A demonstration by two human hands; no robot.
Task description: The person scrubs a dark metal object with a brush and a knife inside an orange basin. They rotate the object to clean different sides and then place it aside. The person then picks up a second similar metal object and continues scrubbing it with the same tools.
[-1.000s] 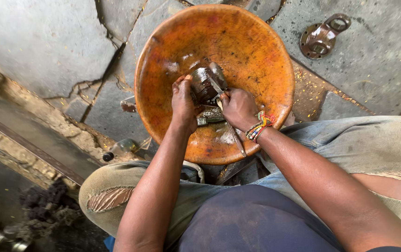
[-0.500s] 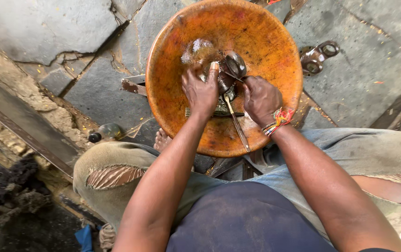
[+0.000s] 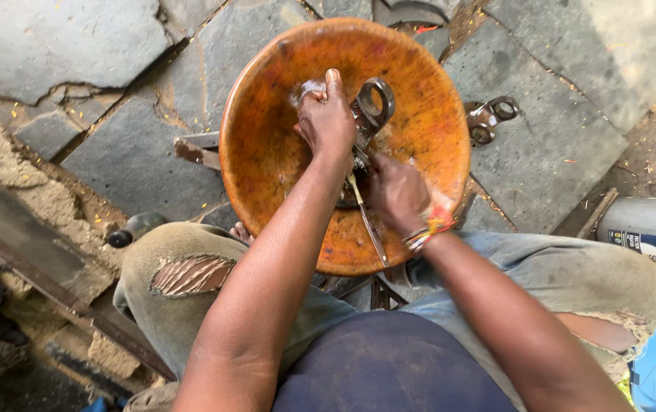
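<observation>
- A big round orange bowl (image 3: 267,152) sits on the grey stone floor (image 3: 557,152), right in front of the person's knees.
- The bowl is stained dark and brown in spots, and it looks wet and shiny inside.
- A dark metal part (image 3: 373,107) stands in the middle of the bowl. It has a round ring at the top with a hole you can see through. It looks greasy and wet.
- The left hand (image 3: 326,118) rests on the metal part, at its left side. The fingers are pressed close together and point away from the person, curled over the part.
- The right hand (image 3: 396,191) is lower in the bowl, just beside the left wrist. Its fingers are curled shut around a thin metal tool (image 3: 368,225). The thin end of the tool sticks out toward the person, over the bowl's rim.
- Bright thread bands (image 3: 431,226) go around the right wrist.
- Another small metal piece (image 3: 488,120) with two rings lies on the stones, just beside the bowl on the right.
- The person wears torn grey trousers (image 3: 183,271).
</observation>
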